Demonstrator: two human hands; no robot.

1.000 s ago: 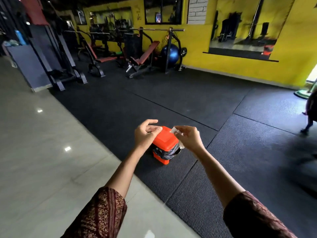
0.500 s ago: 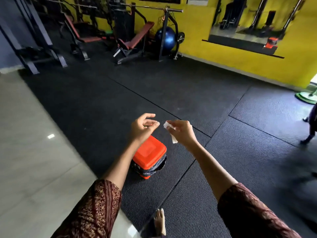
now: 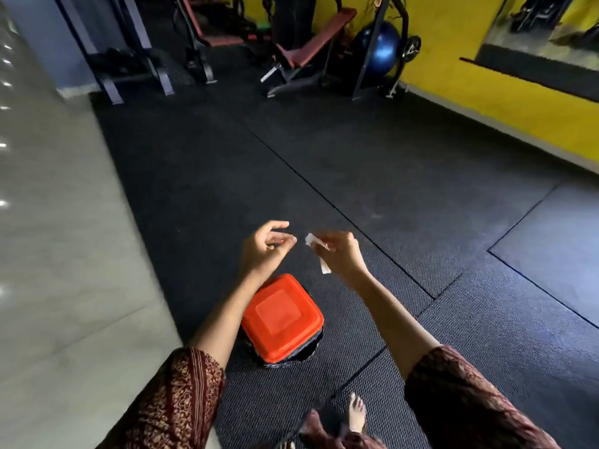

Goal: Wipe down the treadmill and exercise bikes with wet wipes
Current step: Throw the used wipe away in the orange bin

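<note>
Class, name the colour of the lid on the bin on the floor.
The lid is orange-red, clearest in the head view.

Legible text, labels, brands, numbers, signs: none recorded.
- White wipe [image 3: 311, 240], pinched in the right hand [image 3: 343, 257]: blurred, and no print can be made out.
- Orange lid [image 3: 282, 315]: only a plain moulded square is shown.
- Gym equipment [image 3: 304, 50] along the far wall: any markings are too small and too dim to be read.

A gym: black rubber floor mats [image 3: 356, 157], weight benches [image 3: 308, 50], a blue exercise ball [image 3: 382, 53] and a wall mirror [image 3: 544, 30] on yellow walls [image 3: 453, 53].
</note>
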